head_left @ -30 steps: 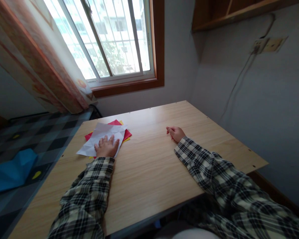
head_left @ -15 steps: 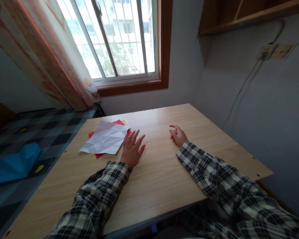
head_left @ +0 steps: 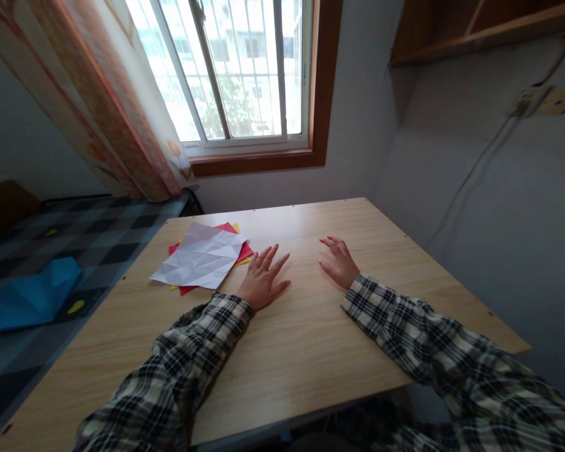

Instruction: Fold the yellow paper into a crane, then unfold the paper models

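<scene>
We identify a home room: a wooden desk (head_left: 287,351) stands below a barred window (head_left: 235,69), with a patterned curtain (head_left: 98,107) left of the window and a bed (head_left: 51,263) beside the desk.

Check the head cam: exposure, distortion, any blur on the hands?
Head view: window blown out, the main light; table evenly lit with soft shadows; wide-angle bending at the edges; left hand, right hand and creased white paper fairly sharp.

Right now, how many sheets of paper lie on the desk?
3 show: a creased white sheet on top, a red sheet under it, and a yellow sheet peeking out beneath. More may be hidden in the stack.
</scene>
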A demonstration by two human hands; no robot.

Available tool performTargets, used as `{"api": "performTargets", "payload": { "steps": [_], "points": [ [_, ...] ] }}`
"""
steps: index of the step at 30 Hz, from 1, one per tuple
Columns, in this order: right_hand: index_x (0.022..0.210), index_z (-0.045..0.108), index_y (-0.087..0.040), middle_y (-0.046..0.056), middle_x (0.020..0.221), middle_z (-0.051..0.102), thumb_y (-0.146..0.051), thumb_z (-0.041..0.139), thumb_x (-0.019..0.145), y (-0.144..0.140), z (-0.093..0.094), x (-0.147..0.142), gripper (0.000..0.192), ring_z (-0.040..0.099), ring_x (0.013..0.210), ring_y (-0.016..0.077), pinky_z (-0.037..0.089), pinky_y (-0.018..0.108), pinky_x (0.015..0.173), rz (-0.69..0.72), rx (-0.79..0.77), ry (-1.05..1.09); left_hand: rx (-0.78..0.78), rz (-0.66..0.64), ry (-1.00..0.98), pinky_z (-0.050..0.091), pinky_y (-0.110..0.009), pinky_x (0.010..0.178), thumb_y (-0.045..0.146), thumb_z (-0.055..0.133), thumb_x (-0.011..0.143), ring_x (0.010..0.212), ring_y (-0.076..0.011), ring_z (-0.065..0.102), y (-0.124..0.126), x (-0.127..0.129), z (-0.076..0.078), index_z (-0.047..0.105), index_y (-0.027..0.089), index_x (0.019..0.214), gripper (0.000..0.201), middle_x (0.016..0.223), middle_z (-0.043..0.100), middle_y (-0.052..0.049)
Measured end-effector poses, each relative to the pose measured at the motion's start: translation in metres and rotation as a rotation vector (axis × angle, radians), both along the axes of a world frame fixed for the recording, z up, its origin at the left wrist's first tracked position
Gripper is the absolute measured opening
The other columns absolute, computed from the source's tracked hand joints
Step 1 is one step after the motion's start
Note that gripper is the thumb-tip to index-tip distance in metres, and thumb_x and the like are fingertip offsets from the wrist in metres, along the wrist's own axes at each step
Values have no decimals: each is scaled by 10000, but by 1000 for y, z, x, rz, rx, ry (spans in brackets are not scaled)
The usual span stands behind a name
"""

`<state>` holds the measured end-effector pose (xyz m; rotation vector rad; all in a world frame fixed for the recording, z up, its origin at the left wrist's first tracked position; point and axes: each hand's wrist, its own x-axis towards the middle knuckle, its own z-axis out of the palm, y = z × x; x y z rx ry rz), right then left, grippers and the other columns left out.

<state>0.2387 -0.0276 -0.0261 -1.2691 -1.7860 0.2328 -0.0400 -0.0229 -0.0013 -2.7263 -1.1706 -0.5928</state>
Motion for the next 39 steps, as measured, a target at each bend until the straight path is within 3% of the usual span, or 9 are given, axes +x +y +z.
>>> {"api": "performTargets", "payload": {
  "steps": [2,4,7,10,14,39],
  "points": [
    [1431,467,-252,146,1569,313,-406,587,857,-7,3,-3,607,361,1411,328,325,545,1141,-12,45,-177,-9,-3,14,170,-580,1196,535,502,939,1487,-338,240,-3,-1,0,388,242,1515,657,1622,249,-149],
    [1486,399,-284,111,1634,214,-479,567,878,-15,7,-8,660,215,1491,338,195,605,1176,-28,40,-318,-18,3,26,156,-583,1198,547,503,935,1491,-340,229,-4,-1,1,385,250,1517,664,1629,233,-141],
    [1544,296,-285,93,1661,142,-565,503,907,-23,11,-15,726,122,1522,318,121,617,1183,-23,-36,-464,-41,31,53,140,-590,1199,552,494,938,1499,-347,204,-5,1,3,382,236,1519,671,1636,207,-146],
    [1562,267,-263,99,1650,191,-604,448,927,-25,15,-20,743,151,1519,304,125,600,1188,17,-214,-583,-107,46,110,166,-601,1189,560,461,950,1487,-348,238,-5,2,5,415,234,1501,641,1623,250,-150],
    [1511,392,-279,92,1614,303,-615,387,951,-23,20,-23,652,250,1491,301,144,603,1183,112,-390,-694,-230,25,197,259,-577,1163,555,404,976,1432,-329,362,-4,3,6,481,261,1457,569,1553,406,-130],
    [1505,405,-265,92,1610,312,-594,374,959,-22,22,-23,638,243,1492,297,140,586,1186,113,-392,-686,-216,15,168,273,-564,1163,515,421,981,1424,-311,382,-2,2,4,509,263,1436,528,1533,438,-126]
  ]
}}
